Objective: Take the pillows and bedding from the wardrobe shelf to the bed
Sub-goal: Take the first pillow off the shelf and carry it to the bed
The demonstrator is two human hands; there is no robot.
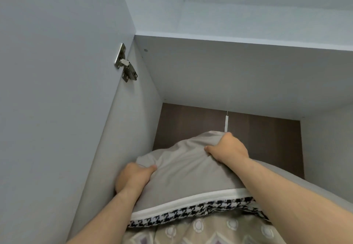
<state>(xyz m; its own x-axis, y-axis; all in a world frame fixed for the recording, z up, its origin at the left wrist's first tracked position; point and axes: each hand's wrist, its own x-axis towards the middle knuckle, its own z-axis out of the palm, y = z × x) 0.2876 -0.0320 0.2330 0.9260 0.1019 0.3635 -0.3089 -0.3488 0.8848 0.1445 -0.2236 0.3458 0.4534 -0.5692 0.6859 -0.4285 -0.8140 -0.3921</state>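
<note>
Fingers (pixel 227 135) of right hand (pixel 228 149) curled over far top edge of grey pillow (pixel 187 175), centre frame. Left hand (pixel 133 177) bunches cloth at its left side, close against wardrobe wall (pixel 124 138). Pillow inside wardrobe, atop patterned bedding (pixel 210 230) at bottom edge. Spread grip likely for pulling it out level.

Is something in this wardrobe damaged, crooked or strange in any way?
Nothing stands out. The grey pillow is only creased where the left hand and the right hand grip it, and the door hinge looks intact.
</note>
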